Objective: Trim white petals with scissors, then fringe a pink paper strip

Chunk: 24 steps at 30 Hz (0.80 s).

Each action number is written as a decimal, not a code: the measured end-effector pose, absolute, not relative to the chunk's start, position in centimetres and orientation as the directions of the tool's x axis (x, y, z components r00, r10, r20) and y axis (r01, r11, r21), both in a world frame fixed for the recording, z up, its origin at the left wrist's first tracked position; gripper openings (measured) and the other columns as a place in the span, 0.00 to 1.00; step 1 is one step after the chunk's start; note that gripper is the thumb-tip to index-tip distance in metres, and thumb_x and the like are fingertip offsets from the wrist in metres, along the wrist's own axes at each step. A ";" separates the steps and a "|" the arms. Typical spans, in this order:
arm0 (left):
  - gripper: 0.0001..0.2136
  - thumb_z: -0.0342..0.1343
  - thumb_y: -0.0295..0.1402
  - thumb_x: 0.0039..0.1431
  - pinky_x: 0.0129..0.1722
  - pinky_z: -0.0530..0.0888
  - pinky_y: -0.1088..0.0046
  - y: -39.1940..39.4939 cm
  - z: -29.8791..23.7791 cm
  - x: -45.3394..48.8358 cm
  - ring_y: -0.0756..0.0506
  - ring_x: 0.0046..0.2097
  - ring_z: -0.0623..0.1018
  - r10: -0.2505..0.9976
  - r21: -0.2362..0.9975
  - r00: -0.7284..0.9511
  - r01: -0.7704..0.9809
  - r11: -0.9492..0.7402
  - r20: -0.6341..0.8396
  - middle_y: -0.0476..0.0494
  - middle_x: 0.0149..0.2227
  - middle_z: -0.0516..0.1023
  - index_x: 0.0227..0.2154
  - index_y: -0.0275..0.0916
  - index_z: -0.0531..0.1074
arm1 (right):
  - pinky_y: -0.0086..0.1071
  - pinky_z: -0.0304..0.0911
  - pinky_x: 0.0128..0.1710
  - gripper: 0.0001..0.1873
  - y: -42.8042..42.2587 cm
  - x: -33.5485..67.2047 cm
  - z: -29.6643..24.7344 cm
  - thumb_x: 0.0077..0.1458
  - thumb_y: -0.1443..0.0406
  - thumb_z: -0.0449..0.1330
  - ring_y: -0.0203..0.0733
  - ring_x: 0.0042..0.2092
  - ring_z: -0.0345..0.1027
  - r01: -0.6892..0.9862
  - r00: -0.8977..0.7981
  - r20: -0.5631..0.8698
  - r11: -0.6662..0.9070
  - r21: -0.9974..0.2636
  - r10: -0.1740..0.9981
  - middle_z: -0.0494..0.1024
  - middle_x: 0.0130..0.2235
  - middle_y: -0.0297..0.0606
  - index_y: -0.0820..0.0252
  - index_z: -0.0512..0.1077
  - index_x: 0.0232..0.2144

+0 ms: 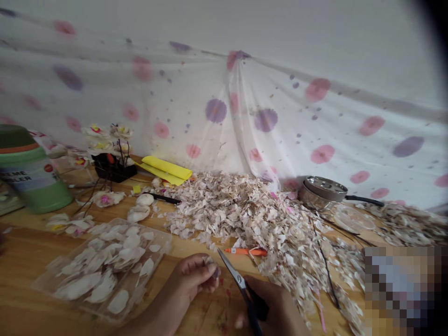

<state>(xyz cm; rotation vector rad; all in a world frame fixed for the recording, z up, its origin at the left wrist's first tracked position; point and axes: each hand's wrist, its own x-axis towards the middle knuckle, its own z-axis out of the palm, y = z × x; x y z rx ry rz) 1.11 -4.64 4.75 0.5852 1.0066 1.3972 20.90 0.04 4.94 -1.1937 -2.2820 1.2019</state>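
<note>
My left hand [203,277] pinches a small, thin, greyish-purple flake [215,272] between thumb and fingers; its exact kind is hard to make out. My right hand [275,303] grips the black handles of a pair of scissors [239,279]. Their silver blades look closed and point up and left, just right of my left hand and apart from it. Left of my hands lies a clear plastic tray [121,311] holding many pale, petal-shaped pieces [82,284]. Beyond the scissors spreads a big heap of pale thin scraps [241,210].
An orange marker [245,251] lies at the heap's near edge. Behind stand a green jar [42,182], a black pot of artificial flowers [114,169], a rolled yellow sheet [168,169] and a metal pan [322,191]. Dark thin stems [327,270] cross the scraps. A spotted plastic sheet [196,116] covers the wall.
</note>
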 end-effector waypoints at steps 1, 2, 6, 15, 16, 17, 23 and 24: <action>0.13 0.70 0.42 0.40 0.33 0.67 0.73 -4.7 4.9 1.1 0.49 0.28 0.71 0.966 0.845 -0.120 -0.517 0.136 -0.229 0.48 0.22 0.76 0.18 0.37 0.77 | 0.27 0.49 0.25 0.09 0.2 20.9 5.0 0.45 0.60 0.64 0.36 0.28 0.54 0.537 -0.610 -0.107 0.310 -0.784 0.785 0.64 0.24 0.29 0.60 0.71 0.26; 0.13 0.69 0.43 0.41 0.33 0.67 0.73 -4.7 4.9 1.1 0.49 0.28 0.71 0.966 0.852 -0.127 -0.506 0.134 -0.227 0.48 0.22 0.76 0.18 0.38 0.77 | 0.27 0.48 0.25 0.12 0.3 20.9 5.0 0.45 0.58 0.64 0.36 0.28 0.53 0.535 -0.615 -0.105 0.315 -0.784 0.782 0.63 0.24 0.28 0.60 0.70 0.27; 0.13 0.66 0.43 0.43 0.35 0.66 0.71 -4.7 4.8 0.9 0.47 0.29 0.72 0.972 0.917 -0.133 -0.376 0.131 -0.194 0.47 0.22 0.76 0.17 0.37 0.77 | 0.28 0.46 0.25 0.18 0.6 21.0 4.8 0.45 0.53 0.65 0.35 0.28 0.51 0.488 -0.627 -0.099 0.290 -0.823 0.773 0.62 0.25 0.29 0.61 0.69 0.27; 0.10 0.68 0.39 0.40 0.33 0.65 0.71 -4.5 5.0 0.9 0.48 0.27 0.71 0.957 0.947 -0.209 -0.292 0.137 -0.203 0.50 0.20 0.75 0.20 0.38 0.75 | 0.28 0.45 0.23 0.20 0.5 21.1 4.8 0.44 0.50 0.66 0.35 0.27 0.49 0.463 -0.622 -0.097 0.265 -0.846 0.777 0.59 0.24 0.28 0.60 0.67 0.26; 0.10 0.68 0.38 0.40 0.32 0.65 0.72 -4.5 5.0 0.9 0.48 0.27 0.70 0.954 0.944 -0.219 -0.301 0.133 -0.204 0.51 0.20 0.74 0.21 0.38 0.75 | 0.28 0.45 0.23 0.20 0.4 21.1 4.9 0.43 0.50 0.66 0.35 0.27 0.49 0.464 -0.620 -0.096 0.265 -0.846 0.779 0.59 0.24 0.28 0.59 0.66 0.25; 0.10 0.68 0.38 0.39 0.32 0.65 0.72 -4.4 5.0 0.9 0.48 0.27 0.70 0.952 0.942 -0.228 -0.312 0.128 -0.205 0.52 0.21 0.73 0.21 0.39 0.74 | 0.28 0.45 0.23 0.20 0.4 21.1 5.0 0.43 0.50 0.66 0.35 0.27 0.49 0.464 -0.619 -0.093 0.268 -0.844 0.780 0.59 0.24 0.28 0.59 0.66 0.26; 0.08 0.66 0.36 0.42 0.33 0.63 0.72 -4.3 4.6 0.9 0.49 0.28 0.67 0.940 0.923 -0.255 -0.366 0.122 -0.225 0.53 0.21 0.70 0.21 0.38 0.74 | 0.30 0.45 0.24 0.21 0.2 21.1 5.1 0.42 0.48 0.66 0.36 0.26 0.50 0.510 -0.612 -0.060 0.335 -0.792 0.788 0.60 0.24 0.28 0.58 0.67 0.25; 0.09 0.66 0.37 0.42 0.34 0.64 0.71 -4.3 4.5 0.9 0.49 0.29 0.67 0.936 0.916 -0.263 -0.382 0.123 -0.235 0.52 0.21 0.71 0.23 0.38 0.75 | 0.30 0.45 0.24 0.21 0.3 21.1 5.1 0.43 0.48 0.66 0.36 0.27 0.50 0.519 -0.614 -0.071 0.334 -0.786 0.786 0.60 0.24 0.28 0.58 0.67 0.25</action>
